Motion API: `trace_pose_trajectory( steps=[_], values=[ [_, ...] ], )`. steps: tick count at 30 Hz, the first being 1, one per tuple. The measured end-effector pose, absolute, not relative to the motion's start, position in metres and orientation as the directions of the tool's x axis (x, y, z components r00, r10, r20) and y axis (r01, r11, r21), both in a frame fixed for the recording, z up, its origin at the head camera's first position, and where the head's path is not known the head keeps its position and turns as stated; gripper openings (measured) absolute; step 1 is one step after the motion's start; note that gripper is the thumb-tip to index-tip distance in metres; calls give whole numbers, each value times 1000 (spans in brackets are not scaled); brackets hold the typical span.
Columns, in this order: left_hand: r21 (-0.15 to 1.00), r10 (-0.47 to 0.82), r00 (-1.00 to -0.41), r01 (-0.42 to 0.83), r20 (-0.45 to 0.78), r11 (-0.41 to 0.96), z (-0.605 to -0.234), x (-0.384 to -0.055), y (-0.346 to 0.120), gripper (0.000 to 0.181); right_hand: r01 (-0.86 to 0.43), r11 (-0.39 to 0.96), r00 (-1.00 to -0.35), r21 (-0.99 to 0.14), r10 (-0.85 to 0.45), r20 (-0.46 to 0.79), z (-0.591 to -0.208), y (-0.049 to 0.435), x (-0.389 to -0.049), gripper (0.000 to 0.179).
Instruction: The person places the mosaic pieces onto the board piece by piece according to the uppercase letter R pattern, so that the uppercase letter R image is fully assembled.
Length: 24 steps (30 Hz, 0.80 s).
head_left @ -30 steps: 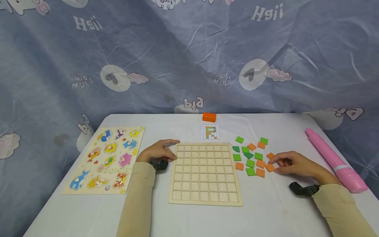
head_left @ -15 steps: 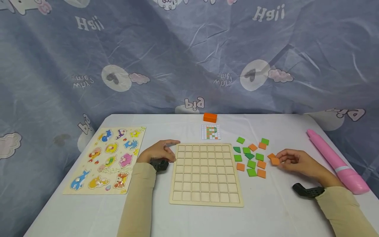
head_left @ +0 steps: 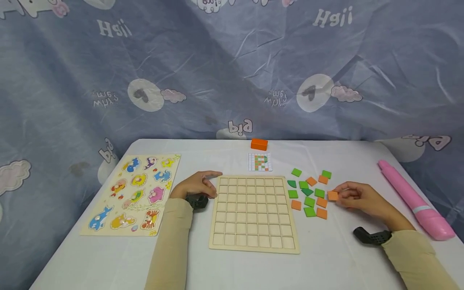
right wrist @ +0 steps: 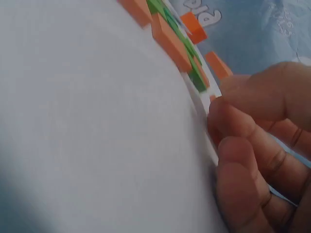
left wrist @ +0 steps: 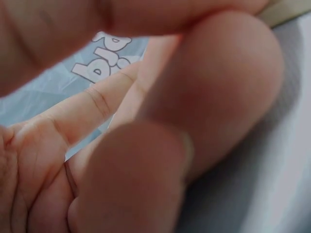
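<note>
Clock positions are read about the centre of the grid board, head view. At 9 o'clock, a picture puzzle [head_left: 146, 205] of sea animals lies flat on the desk [head_left: 322, 257]. At 10 o'clock, the left hand [head_left: 195, 185] rests at the board's far corner, unclenched, index finger extended; how firmly it presses cannot be told. The grid board [head_left: 261, 208] lies flat, divided into square cells. At 12 o'clock, just beyond it, lies a pattern card [head_left: 259, 162]; farther out, an orange block [head_left: 259, 144]. Between 2 and 3 o'clock, loose tiles [head_left: 309, 201], green and orange, lie scattered beside the board. Towards 3 o'clock, on their outer fringe, an orange tile [head_left: 332, 196] is pinched at its right side by the right hand [head_left: 364, 200]; whether it clears the desk cannot be told. Good handling would seem to call for a light grip on the tile's edges, a straight lift, and a path above its neighbours, so that none is nudged. Farther out, at 3 o'clock, a pink tapered object [head_left: 407, 190] lies aslant.
</note>
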<state>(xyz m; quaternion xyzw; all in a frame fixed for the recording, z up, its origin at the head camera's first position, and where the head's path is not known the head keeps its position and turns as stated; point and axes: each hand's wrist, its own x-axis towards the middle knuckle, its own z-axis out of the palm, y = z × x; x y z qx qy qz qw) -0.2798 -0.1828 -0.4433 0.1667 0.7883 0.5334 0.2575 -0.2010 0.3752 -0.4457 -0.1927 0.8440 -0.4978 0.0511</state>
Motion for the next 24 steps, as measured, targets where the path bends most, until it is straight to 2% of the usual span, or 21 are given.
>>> trace_pose_trajectory(
  steps=[15, 24],
  values=[
    [928, 547, -807, -4, -222, 371, -443, -280, -183, 87, -267, 402, -895, -876, -440, 70, -431, 322, -199, 28],
    [932, 540, -811, -18, -226, 363, -442, -279, -182, 88, -235, 475, -911, -848, -411, 22, -423, 288, -201, 29]
  ],
)
